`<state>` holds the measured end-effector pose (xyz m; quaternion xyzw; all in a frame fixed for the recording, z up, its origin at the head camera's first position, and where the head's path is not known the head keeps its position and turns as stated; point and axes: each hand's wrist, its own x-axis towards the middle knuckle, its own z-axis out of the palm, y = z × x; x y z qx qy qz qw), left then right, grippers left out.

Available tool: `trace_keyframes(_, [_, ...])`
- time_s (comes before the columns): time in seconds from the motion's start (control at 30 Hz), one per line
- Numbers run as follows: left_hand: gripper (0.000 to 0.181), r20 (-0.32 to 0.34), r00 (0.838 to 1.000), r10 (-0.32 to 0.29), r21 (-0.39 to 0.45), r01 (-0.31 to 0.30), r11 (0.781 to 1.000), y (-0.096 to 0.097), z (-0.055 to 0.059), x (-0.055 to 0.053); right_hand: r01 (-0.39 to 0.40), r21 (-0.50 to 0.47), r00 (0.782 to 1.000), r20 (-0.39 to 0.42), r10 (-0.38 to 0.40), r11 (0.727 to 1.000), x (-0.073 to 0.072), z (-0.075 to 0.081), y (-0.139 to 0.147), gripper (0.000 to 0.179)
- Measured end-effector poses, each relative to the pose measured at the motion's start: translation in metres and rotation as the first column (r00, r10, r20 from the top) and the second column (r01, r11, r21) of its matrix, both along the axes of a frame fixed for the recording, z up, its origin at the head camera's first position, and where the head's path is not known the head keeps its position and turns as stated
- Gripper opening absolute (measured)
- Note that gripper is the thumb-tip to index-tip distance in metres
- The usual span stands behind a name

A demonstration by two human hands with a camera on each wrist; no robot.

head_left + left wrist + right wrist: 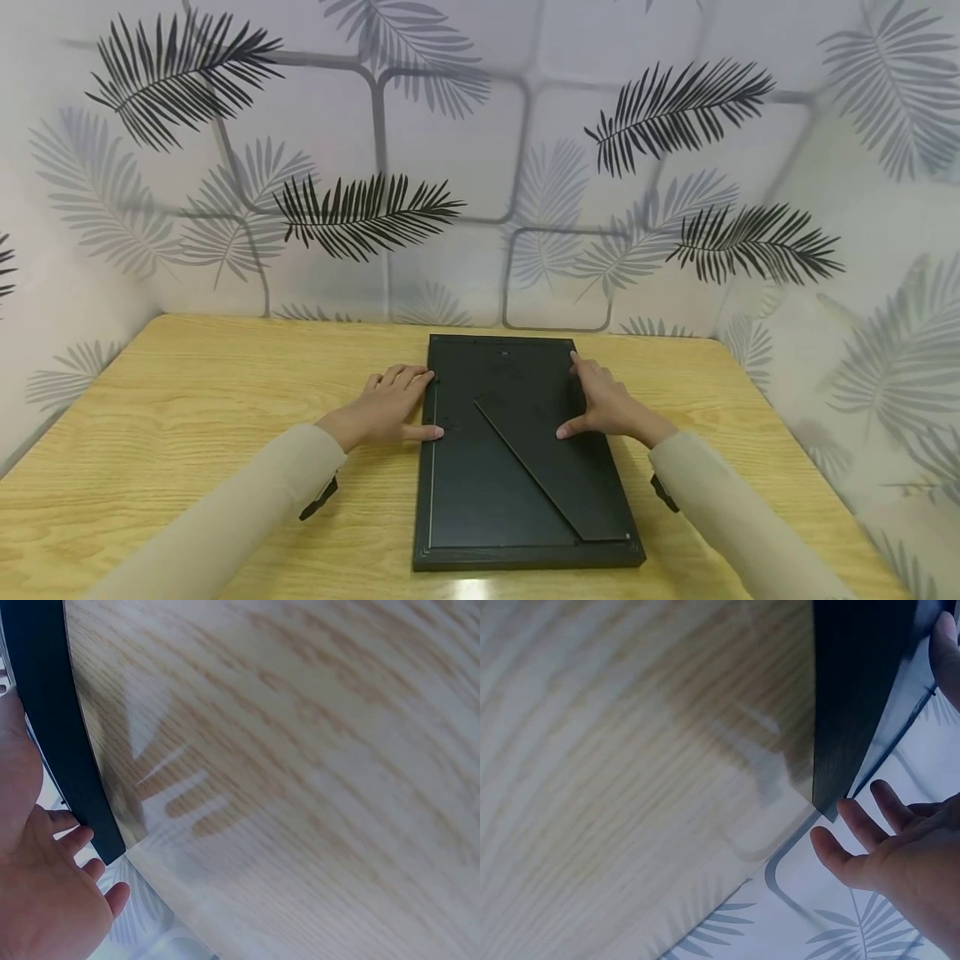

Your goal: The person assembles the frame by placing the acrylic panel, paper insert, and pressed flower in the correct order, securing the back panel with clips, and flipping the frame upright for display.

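A black picture frame [495,500] lies on its front on the wooden table, its back facing up. Its stand leg [551,467] lies flat and slantwise across the backing. At the left edge, my left hand [386,412] touches the frame with thumb and fingertips, the fingers spread. My right hand [603,400] rests at the right edge, thumb over the stand leg and forefinger by the upper corner. In the wrist views, loosely extended fingers of the left hand [52,892] and right hand [900,844] lie beside the frame's dark side. The frame's front is hidden.
The light wood table [225,375] stretches to both sides of the frame. Behind it and to the right are walls [450,275] with a leaf pattern. The table's back edge runs just beyond the frame's far end.
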<state>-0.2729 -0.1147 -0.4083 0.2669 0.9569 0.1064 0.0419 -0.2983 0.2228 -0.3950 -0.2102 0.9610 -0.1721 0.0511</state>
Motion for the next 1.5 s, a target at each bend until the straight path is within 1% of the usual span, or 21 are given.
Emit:
trace_keyframes(0.13, [0.089, 0.001, 1.0, 0.0, 0.003, 0.0, 1.0, 0.0, 0.001, 0.0, -0.005, 0.008, 1.0, 0.026, 0.005, 1.0, -0.009, 0.005, -0.003, 0.117])
trace_keyframes(0.27, [0.089, 0.002, 1.0, -0.004, 0.001, 0.004, 1.0, 0.0, 0.0, 0.0, -0.018, -0.008, 0.999, 0.039, 0.019, 1.0, -0.019, 0.008, -0.009, 0.108])
trace_keyframes(0.43, [0.089, 0.001, 1.0, -0.011, 0.002, 0.011, 1.0, -0.001, -0.001, -0.001, -0.071, -0.045, 0.996, 0.043, 0.073, 0.996, -0.029, 0.013, -0.027, 0.091])
trace_keyframes(0.53, [0.088, 0.004, 1.0, -0.012, 0.007, 0.012, 1.0, -0.001, -0.001, 0.0, -0.102, -0.059, 0.994, 0.039, 0.104, 0.993, -0.035, 0.016, -0.041, 0.085])
trace_keyframes(0.73, [0.088, -0.005, 1.0, -0.012, 0.01, 0.012, 1.0, 0.0, -0.001, 0.001, -0.166, -0.06, 0.986, 0.022, 0.168, 0.984, -0.045, 0.016, -0.066, 0.081])
trace_keyframes(0.93, [0.088, -0.01, 1.0, -0.003, 0.006, 0.003, 1.0, 0.0, -0.002, 0.0, -0.193, -0.049, 0.978, 0.07, 0.196, 0.98, -0.052, 0.015, -0.086, 0.085])
trace_keyframes(1.03, [0.088, -0.008, 1.0, 0.002, 0.004, -0.002, 1.0, 0.0, -0.003, 0.0, -0.193, -0.033, 0.976, 0.098, 0.195, 0.981, -0.055, 0.013, -0.093, 0.087])
trace_keyframes(1.13, [0.089, -0.008, 1.0, 0.004, 0.002, -0.004, 1.0, 0.0, -0.003, -0.001, -0.177, -0.015, 0.975, 0.131, 0.178, 0.984, -0.058, 0.012, -0.099, 0.088])
trace_keyframes(1.3, [0.089, -0.016, 1.0, 0.001, 0.003, -0.001, 1.0, -0.001, -0.004, -0.001, -0.156, 0.013, 0.977, 0.151, 0.152, 0.988, -0.063, 0.009, -0.108, 0.09])
trace_keyframes(1.5, [0.088, -0.02, 1.0, 0.001, 0.003, -0.001, 1.0, -0.002, -0.005, -0.001, -0.123, 0.02, 0.974, 0.195, 0.117, 0.992, -0.066, 0.01, -0.114, 0.093])
